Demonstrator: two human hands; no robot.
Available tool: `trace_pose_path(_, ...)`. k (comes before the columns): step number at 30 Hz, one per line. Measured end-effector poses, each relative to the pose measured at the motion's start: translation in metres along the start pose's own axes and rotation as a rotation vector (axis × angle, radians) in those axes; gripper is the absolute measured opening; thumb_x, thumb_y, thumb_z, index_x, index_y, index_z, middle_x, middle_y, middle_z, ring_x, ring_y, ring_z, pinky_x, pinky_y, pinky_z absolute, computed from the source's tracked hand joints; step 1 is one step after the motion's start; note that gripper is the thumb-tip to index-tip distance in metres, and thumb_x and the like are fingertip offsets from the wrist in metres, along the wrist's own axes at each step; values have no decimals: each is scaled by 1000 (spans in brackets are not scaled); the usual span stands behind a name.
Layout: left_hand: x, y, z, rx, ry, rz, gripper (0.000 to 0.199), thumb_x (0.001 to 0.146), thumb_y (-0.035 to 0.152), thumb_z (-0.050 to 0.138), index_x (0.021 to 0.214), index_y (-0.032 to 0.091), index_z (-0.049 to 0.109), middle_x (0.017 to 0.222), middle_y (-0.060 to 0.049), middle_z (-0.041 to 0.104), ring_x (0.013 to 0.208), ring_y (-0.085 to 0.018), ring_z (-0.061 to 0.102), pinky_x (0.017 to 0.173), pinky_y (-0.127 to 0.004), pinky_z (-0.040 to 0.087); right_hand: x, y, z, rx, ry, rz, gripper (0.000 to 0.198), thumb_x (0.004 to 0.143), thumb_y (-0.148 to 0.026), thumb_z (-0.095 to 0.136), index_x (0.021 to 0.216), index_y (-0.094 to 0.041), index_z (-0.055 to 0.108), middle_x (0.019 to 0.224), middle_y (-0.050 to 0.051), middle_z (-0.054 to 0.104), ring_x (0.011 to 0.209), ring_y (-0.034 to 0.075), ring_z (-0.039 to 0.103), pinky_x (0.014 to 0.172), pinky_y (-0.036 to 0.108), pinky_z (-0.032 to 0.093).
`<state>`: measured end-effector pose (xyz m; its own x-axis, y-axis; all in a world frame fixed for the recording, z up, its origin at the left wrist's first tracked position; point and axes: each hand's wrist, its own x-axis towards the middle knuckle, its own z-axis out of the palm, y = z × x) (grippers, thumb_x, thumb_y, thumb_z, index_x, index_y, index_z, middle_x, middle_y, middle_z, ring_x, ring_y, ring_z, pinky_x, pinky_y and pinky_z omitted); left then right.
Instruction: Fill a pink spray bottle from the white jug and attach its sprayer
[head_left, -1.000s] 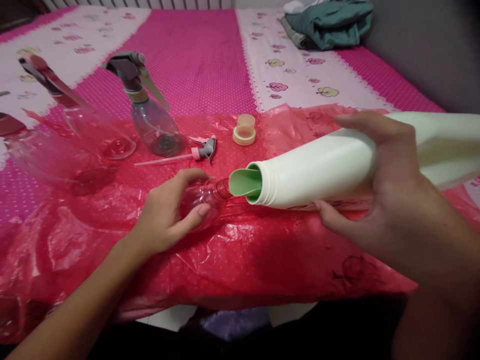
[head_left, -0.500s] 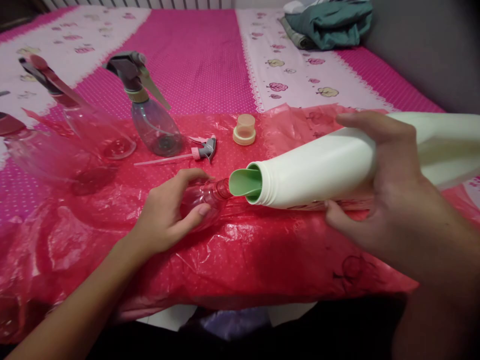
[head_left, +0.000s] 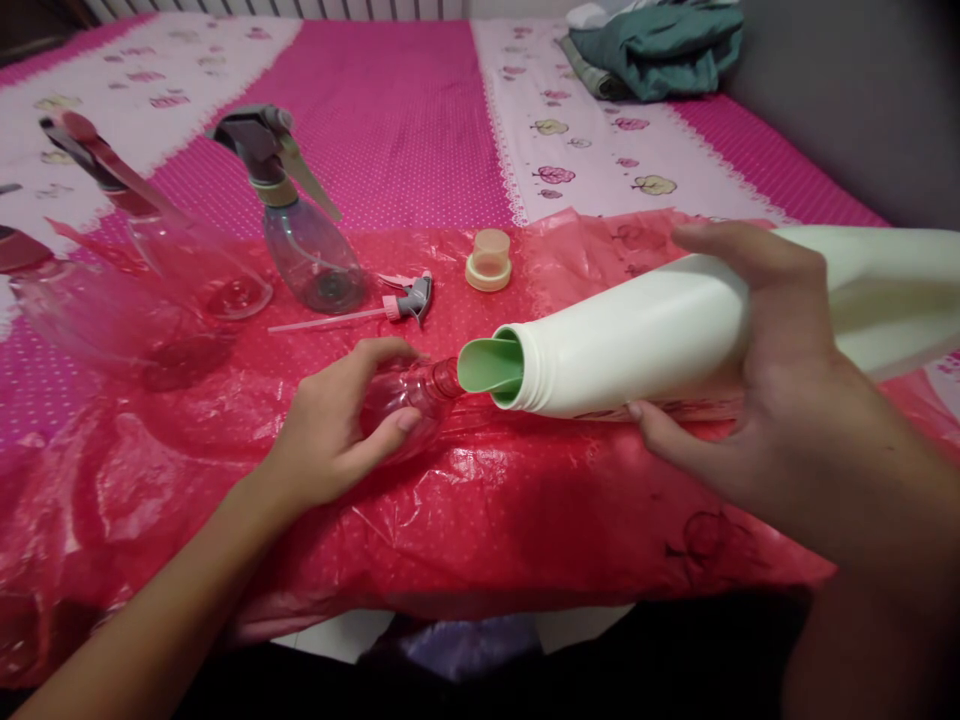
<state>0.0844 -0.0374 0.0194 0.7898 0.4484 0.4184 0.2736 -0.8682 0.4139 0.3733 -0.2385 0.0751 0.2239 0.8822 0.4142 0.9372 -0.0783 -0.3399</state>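
Through the head camera I watch two bare hands working over a red plastic sheet (head_left: 480,530), which is spread across a pink and white cloth (head_left: 397,110). On my left side, the left hand (head_left: 322,430) has its grip curved around a small clear bottle (head_left: 420,390), thumb on the near side and fingers on the far side, parted only by the bottle's width. That bottle is tilted, its threaded neck pointing right.

My right hand (head_left: 795,400) has a wide grip on a big white bottle (head_left: 637,335), fingers over the top and thumb underneath. I see it tipped on its side, its green spout (head_left: 487,365) right at the small bottle's mouth. I cannot tell whether the two touch, or whether liquid is passing between them.

Just beyond the small bottle I see a loose sprayer head (head_left: 411,300), grey and pink, lying with its thin tube pointing left. A pale yellow cap (head_left: 490,262) sits to the right of it. Farther left I have a bluish spray bottle (head_left: 311,250), then a pink spray bottle (head_left: 195,260), and another clear bottle (head_left: 90,305) cut by the picture's edge. Well away at the back lie folded green clothes (head_left: 664,50).
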Motion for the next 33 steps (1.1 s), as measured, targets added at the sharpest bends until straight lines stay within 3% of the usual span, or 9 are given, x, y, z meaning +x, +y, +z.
trace_pose_path(6,-1,-1,0,-11,-5,-9,33,108,44,55,137,27,56,127,-7,81,110,-31,81,89,-44,62,0,-12,5,44,45,-4,91,83,-35,61,170,-32,32,172,14,36,160,44,41,117,68,55)
trace_pose_path(10,-1,0,-1,-5,-3,-8,33,108,43,55,137,26,56,128,-8,80,112,-31,81,90,-43,61,1,-9,4,47,47,9,91,83,-35,64,169,-33,33,166,15,41,159,46,41,108,64,62)
trace_pose_path(14,-1,0,-1,2,-1,-3,33,108,44,54,137,28,56,127,-7,81,109,-31,81,89,-43,62,2,2,1,11,1,-26,97,82,-36,67,171,-42,28,155,13,47,155,45,45,98,59,67)
trace_pose_path(17,0,0,0,6,0,-10,33,107,44,54,136,28,56,127,-8,81,109,-31,81,88,-45,62,4,8,0,1,-11,-64,102,79,-35,71,171,-41,27,157,14,46,155,47,45,104,65,63)
trace_pose_path(23,0,0,0,6,2,-8,33,107,44,55,136,28,57,127,-7,81,110,-31,81,89,-44,62,2,-2,2,22,22,-35,91,83,-31,63,169,-33,34,148,17,54,159,47,42,127,78,39)
trace_pose_path(26,0,0,-1,5,4,-4,32,108,44,54,136,28,56,127,-8,81,109,-31,81,89,-44,62,-1,-8,2,47,33,-14,90,82,-30,60,168,-33,35,147,16,55,161,45,40,127,76,40)
trace_pose_path(30,0,-1,0,3,7,4,33,108,45,54,137,28,56,127,-8,81,110,-30,81,89,-44,62,1,-7,2,25,38,-25,91,83,-35,60,170,-37,31,168,13,41,158,44,44,129,76,36)
trace_pose_path(33,-1,-1,0,7,1,-4,34,109,44,53,138,27,56,128,-8,80,111,-31,81,90,-44,62,4,0,1,5,18,-49,94,83,-39,64,170,-37,28,171,14,36,156,46,46,126,76,40)
